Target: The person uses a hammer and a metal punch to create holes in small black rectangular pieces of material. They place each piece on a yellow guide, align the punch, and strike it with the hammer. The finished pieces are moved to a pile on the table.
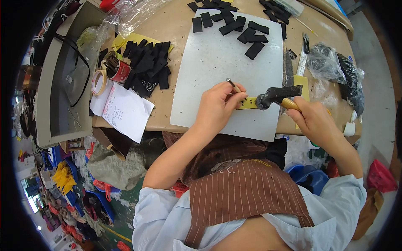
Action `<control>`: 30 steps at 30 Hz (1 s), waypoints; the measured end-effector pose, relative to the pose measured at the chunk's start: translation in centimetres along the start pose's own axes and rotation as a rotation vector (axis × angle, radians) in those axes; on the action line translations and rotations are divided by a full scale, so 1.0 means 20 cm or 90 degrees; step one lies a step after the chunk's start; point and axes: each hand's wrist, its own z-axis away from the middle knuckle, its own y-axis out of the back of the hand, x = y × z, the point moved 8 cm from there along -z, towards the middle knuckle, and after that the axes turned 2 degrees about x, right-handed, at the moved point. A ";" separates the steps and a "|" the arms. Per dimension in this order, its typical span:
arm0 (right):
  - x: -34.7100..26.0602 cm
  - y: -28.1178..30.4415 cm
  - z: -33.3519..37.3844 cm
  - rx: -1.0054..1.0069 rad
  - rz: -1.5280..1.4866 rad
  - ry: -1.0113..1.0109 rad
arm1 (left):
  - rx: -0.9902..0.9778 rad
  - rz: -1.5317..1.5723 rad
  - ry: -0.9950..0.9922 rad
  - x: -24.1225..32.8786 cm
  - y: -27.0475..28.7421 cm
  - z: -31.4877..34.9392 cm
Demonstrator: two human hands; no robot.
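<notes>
My left hand (218, 103) pinches a slim metal hole punch (233, 84) between thumb and fingers, its top end sticking up and leaning. Under that hand, a yellow strip (250, 103) with rows of small dark holes lies on the white board (201, 79); my fingers cover its left end. My right hand (314, 116) is wrapped round the wooden handle of a hammer (278, 94). The hammer's dark head is over the right end of the strip, to the right of the punch. Where the punch's lower tip rests is hidden by my fingers.
Loose black fabric pieces (254, 50) lie at the board's far end, and more form a pile (150, 62) on the left. Nearby are a red tin (120, 71), a tape roll (99, 82) and a notepad (125, 111). A cutter (306, 43) and plastic bags (324, 62) lie right.
</notes>
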 end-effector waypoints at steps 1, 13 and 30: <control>0.00 0.00 0.00 -0.001 -0.003 0.000 | 0.007 -0.027 -0.025 0.01 0.00 0.01; 0.03 0.44 -0.01 0.292 -0.153 -0.014 | 0.090 -0.230 -0.236 0.10 0.02 0.08; 0.07 0.69 0.04 0.324 -0.401 0.011 | 0.073 -0.250 -0.261 0.12 -0.03 0.05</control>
